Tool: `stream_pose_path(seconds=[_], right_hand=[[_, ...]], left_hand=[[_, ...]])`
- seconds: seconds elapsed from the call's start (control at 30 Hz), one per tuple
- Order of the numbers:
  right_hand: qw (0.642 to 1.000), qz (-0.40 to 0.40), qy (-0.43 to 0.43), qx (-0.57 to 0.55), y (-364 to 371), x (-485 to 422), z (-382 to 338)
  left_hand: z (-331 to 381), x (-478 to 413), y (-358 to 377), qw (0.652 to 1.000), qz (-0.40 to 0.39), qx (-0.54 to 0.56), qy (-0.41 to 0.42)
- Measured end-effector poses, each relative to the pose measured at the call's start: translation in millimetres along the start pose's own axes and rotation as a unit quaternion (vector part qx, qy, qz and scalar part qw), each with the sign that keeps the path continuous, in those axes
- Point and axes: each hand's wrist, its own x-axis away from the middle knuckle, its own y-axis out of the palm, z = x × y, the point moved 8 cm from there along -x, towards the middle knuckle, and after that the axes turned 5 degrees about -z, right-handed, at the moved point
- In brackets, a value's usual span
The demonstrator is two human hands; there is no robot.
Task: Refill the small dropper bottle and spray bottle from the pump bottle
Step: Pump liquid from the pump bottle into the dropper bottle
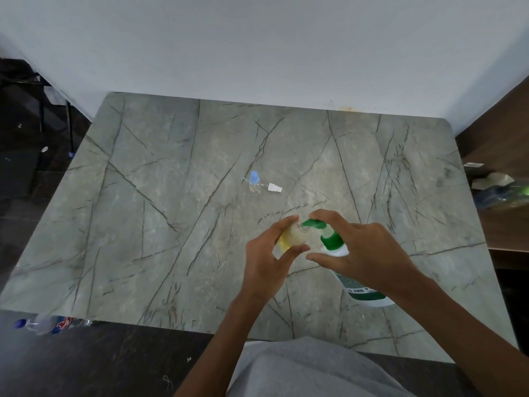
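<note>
My left hand holds a small clear bottle with yellowish liquid, its open neck right under the green nozzle of the pump bottle. The pump bottle is white with a green collar and label and leans on the table. My right hand lies over its pump head, index finger on the green nozzle, thumb against the white shoulder. Farther back on the table stands a small clear bottle with a blue cap. A white sprayer top with a thin tube lies beside it.
The grey marble-pattern table ends at a white wall behind. A plastic water bottle lies on the dark floor at the front left. A wooden shelf on the right holds green and blue bottles and some paper.
</note>
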Motion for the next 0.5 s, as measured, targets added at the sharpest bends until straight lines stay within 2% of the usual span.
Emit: stream_pose_path(seconds=[0.5], right_hand=[[0.999, 0.015, 0.013, -0.032, 2.1, -3.0, 5.2]], left_hand=[[-0.8, 2.0, 2.7, 1.0, -0.003, -0.015, 0.002]])
